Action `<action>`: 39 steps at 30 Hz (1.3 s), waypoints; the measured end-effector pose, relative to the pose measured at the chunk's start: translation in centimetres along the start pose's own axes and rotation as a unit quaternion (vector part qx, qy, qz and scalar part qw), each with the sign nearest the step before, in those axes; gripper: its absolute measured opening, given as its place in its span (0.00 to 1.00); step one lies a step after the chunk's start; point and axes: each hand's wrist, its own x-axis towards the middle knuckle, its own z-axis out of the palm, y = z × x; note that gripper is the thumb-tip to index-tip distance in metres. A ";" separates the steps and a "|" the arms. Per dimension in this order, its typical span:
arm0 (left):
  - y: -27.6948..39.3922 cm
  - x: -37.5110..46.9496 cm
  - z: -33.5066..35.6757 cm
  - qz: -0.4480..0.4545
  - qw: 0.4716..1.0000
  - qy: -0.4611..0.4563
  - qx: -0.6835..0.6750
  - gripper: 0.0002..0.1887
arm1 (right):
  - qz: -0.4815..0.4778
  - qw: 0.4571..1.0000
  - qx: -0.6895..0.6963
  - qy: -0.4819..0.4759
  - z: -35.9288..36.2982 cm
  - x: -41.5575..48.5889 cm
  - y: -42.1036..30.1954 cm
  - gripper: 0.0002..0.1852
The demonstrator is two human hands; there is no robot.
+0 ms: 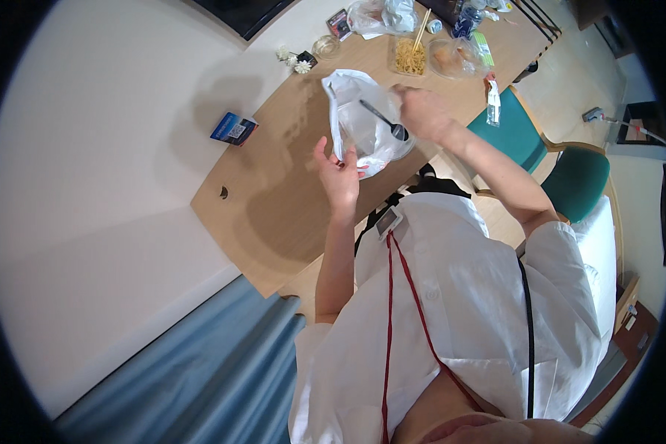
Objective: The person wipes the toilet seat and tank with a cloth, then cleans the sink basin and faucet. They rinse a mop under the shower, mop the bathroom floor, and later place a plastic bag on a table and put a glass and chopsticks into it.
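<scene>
A white plastic bag (361, 91) is held spread over the wooden table, its mouth facing up. My left hand (341, 177) pinches the bag's near rim between thumb and fingers. On the opposite side my right hand (424, 114) is curled at the bag's edge, slightly blurred; its fingertips are partly hidden. A black plastic spoon (383, 119) lies slanting in the bag's mouth, its bowl towards my right hand. Under the spoon there seems to be a clear plastic container, whose outline is hard to make out.
On the wooden table (288, 205) stand a noodle box (410, 57) with chopsticks (422, 30), a clear food container (453, 58), a bottle (467, 21) and a glass ashtray (327, 48). White flowers (302, 66) and a printed card (234, 129) sit by the wall. A green chair (508, 130) stands right.
</scene>
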 end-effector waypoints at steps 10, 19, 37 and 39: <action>-1.8 -0.7 2.5 0.080 0.997 0.011 -0.011 0.13 | -0.118 0.985 -0.092 0.083 1.4 2.2 -2.9 0.18; -3.2 -0.2 2.3 0.068 0.988 0.112 0.082 0.16 | -0.427 0.895 -0.100 -0.084 8.6 1.2 -1.7 0.24; -2.6 -1.7 0.9 0.016 0.985 0.168 0.019 0.13 | 0.050 0.927 0.338 0.156 5.6 13.4 30.8 0.31; -2.8 -2.2 0.4 0.000 0.984 0.178 0.024 0.15 | -0.016 0.883 0.457 0.103 3.1 10.9 23.5 0.28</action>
